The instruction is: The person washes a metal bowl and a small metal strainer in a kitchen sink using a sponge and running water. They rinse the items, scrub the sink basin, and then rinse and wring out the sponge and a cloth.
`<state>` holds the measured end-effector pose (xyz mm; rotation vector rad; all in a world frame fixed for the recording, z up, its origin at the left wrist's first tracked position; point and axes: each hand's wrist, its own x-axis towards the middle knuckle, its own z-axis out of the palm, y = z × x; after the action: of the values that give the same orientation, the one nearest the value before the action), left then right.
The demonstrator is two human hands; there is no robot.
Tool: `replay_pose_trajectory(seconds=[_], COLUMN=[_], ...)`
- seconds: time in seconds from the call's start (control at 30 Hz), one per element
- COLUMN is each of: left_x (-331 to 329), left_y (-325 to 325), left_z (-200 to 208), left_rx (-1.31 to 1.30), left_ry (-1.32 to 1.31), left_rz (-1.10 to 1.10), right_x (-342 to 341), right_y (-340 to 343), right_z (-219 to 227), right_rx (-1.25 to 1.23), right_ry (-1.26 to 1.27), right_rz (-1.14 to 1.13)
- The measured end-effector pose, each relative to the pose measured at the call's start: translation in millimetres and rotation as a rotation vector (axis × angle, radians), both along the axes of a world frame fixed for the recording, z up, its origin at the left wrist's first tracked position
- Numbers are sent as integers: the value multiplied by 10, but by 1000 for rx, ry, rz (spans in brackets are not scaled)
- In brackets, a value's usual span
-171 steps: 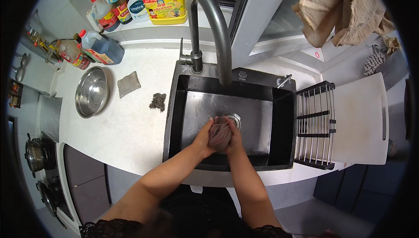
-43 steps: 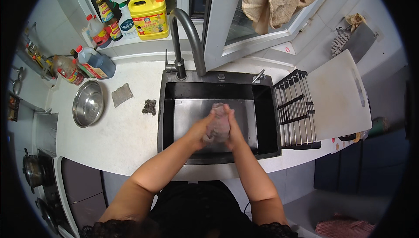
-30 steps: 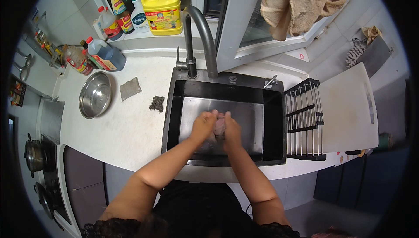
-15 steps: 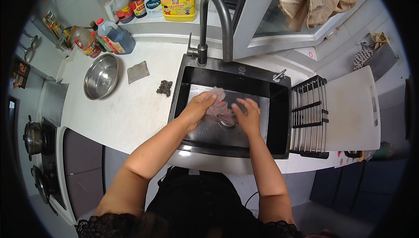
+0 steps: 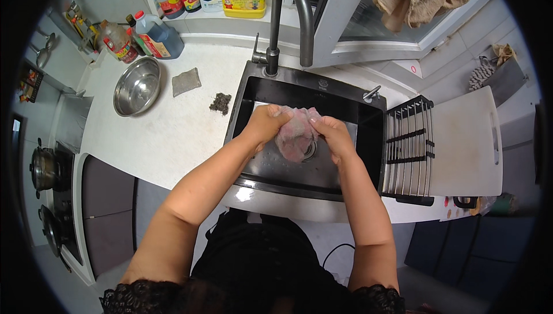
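Over the dark sink (image 5: 265, 190), a damp pink and grey cloth (image 5: 296, 135) hangs between my two hands. My left hand (image 5: 266, 125) pinches its upper left edge. At the cloth's upper right edge, my right hand (image 5: 336, 136) is closed on it with thumb and fingers. The cloth sags partly spread, its lower end in front of the drain (image 5: 311, 151), part of whose ring shows beside it. Behind the hands rises the dark tap (image 5: 305, 26); no water is seen running from it.
On the counter left of the sink lie a steel scrubber (image 5: 220, 103), a grey scouring pad (image 5: 186, 82) and a steel bowl (image 5: 138, 87). Bottles (image 5: 158, 37) stand farther back. A dish rack (image 5: 409, 147) and a white cutting board (image 5: 466, 141) are at the right.
My right hand has closed on the cloth, which was bunched in my left hand. Now it is opened out between both hands. The view has shifted slightly.
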<state>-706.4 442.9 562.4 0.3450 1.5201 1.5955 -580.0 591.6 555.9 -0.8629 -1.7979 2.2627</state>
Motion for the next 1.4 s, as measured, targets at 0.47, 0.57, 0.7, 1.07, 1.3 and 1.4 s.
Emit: replay_pose_trajectory(seconds=[0.47,0.57,0.7,1.07,1.3,1.4], left_x=[-245,-354,-391,-232,-417,-326], left_y=[-6,-135,-203,-224,-425,-545], left_z=[-508,-395,-380,-147,-180,-52], left_rx=[-130,-268,-133,16,-66,-192], left_ry=[662,683,341,260,673,1297], left_rz=[138,125,180,8,-39,-12], right_x=[486,615,590,655,684,796], right_y=[259,288,263,168,235,275], right_z=[-281,-352,-176,-148,-72,-266], right_rx=[211,142,9,-496,138,586], right_ry=[-252,-191,-14,57,-144,-46], right_rz=[-249,-400,-469,-408,-278,-214])
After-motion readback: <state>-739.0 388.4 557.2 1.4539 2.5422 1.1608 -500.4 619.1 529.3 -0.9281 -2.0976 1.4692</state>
